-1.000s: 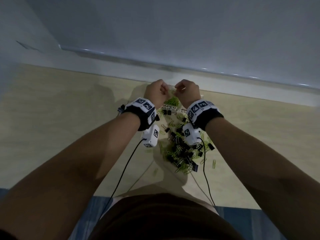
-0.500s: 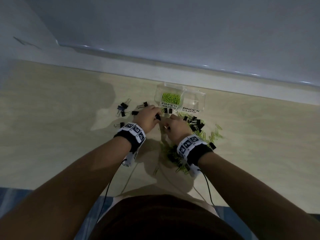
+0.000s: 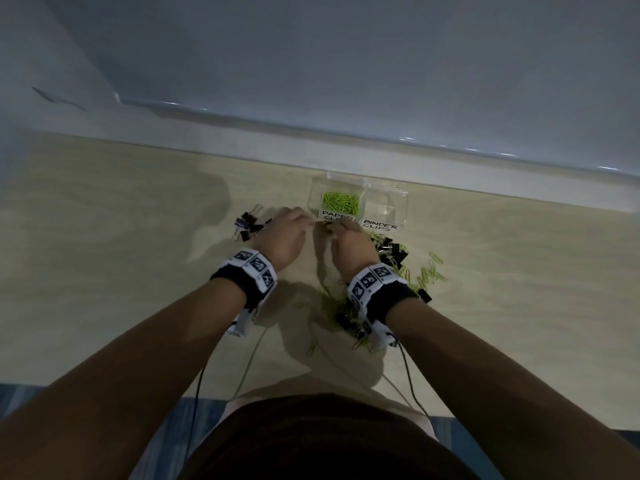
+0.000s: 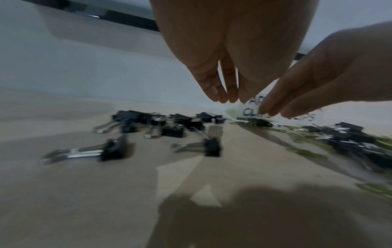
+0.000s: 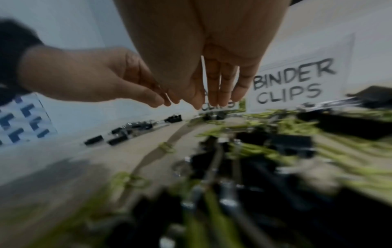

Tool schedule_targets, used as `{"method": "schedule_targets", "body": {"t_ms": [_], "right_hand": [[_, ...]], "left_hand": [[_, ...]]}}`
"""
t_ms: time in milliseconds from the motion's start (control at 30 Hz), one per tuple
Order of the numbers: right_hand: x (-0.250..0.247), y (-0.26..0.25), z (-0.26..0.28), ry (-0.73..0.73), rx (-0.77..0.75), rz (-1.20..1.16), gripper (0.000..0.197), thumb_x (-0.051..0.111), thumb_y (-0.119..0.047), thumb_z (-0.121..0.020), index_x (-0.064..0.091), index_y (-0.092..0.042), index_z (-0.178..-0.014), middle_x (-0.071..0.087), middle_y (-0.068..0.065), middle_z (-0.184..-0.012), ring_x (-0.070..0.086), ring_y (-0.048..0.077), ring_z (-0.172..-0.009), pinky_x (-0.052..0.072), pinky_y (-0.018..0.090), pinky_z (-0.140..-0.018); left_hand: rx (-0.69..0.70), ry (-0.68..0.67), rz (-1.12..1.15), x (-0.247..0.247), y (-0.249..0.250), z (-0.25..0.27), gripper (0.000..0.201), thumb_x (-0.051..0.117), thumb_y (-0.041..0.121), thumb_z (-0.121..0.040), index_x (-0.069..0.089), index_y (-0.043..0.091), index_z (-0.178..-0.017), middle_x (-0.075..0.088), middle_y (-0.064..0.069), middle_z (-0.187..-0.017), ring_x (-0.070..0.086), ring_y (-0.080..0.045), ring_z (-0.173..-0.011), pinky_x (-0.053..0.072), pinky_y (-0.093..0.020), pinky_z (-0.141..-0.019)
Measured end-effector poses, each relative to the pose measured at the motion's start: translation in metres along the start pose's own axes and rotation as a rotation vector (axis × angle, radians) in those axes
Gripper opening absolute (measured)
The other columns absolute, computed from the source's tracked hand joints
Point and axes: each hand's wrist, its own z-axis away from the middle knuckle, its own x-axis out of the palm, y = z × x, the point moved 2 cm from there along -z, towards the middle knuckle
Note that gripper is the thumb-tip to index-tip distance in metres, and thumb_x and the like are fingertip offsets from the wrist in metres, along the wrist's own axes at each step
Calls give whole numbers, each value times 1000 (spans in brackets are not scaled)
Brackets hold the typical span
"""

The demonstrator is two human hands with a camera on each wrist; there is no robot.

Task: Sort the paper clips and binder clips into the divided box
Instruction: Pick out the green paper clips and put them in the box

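A clear divided box [image 3: 358, 188] stands near the wall; its left cell, labelled PAPER CLIPS, holds green paper clips [image 3: 339, 201]. The cell labelled BINDER CLIPS [image 5: 292, 80] looks empty. My left hand [image 3: 287, 233] and right hand [image 3: 346, 237] hover side by side just in front of the box, fingers pointing down, tips bunched together [image 4: 224, 99] [image 5: 212, 100]. Motion blur hides whether anything is pinched in either hand. A mixed pile of green paper clips and black binder clips [image 3: 391, 258] lies under and right of my right wrist.
A separate group of black binder clips [image 3: 247, 225] [image 4: 169, 127] lies left of my left hand. Stray green clips [image 3: 431, 271] are scattered to the right. The wall's baseboard [image 3: 346, 154] runs close behind the box. Wrist cables [image 3: 249, 358] trail towards me.
Both hands came down from above the box to the clips on the table, then moved forward again to just in front of the box labels.
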Motion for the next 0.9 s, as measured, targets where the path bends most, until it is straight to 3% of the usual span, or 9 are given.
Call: {"method": "schedule_targets", "body": {"t_ms": [100,200,267,367,500,633,767,900], "right_hand": [[-3,15,5,-111,-7,116,43,51,-1,-83,53,-7,-125,52,11,-131,53,32,-113,48,46,-94],[-3,22,18,-120,-85,107,40,49,-3,-83,55,-4,-123,57,14,-126,58,34,-108,50,45,-91],[-1,26,26,-110,-135,69,38,43,-5,-84,58,-2,-119,61,17,-119,61,34,-102,52,45,-88],[-2,33,31,-40,-126,-27,35,50,7,-80,64,-4,-110,66,16,-107,64,31,-95,54,40,-84],[-10,38,21,86,-15,-155,34,54,7,-79,70,-11,-103,67,12,-95,63,28,-85,51,32,-81],[-13,31,10,-50,15,-51,28,57,-1,-82,67,-10,-107,60,14,-95,56,28,-88,44,33,-83],[-11,30,4,-98,15,27,22,56,-5,-83,66,-9,-101,59,13,-95,55,28,-89,45,33,-85],[-12,35,-1,-142,14,8,13,56,-2,-79,66,-6,-84,58,8,-83,52,24,-82,47,32,-81]], "left_hand": [[72,-120,-137,22,22,-10,48,45,1,-89,44,8,-136,44,-8,-141,37,-27,-128,32,-38,-108],[69,-193,-264,39,28,-10,51,43,5,-91,36,10,-140,33,-4,-149,27,-24,-137,25,-39,-110],[103,-185,-264,46,30,-6,49,44,5,-90,39,10,-138,38,-4,-146,29,-24,-135,25,-38,-108],[163,-130,-200,51,32,-2,43,49,6,-89,48,9,-132,53,-8,-130,42,-26,-122,33,-36,-101],[32,-43,-46,46,35,-8,42,57,13,-88,51,11,-130,55,-10,-125,45,-28,-118,33,-35,-103],[29,-98,-90,42,41,-16,40,59,11,-86,54,11,-126,58,-11,-117,48,-30,-112,36,-37,-98],[40,-124,-50,41,39,-19,40,59,10,-84,54,12,-124,58,-9,-115,50,-28,-108,40,-37,-94],[1,-11,156,28,29,-10,32,60,13,-86,55,13,-118,55,-5,-118,55,-20,-103,47,-31,-87]]}}
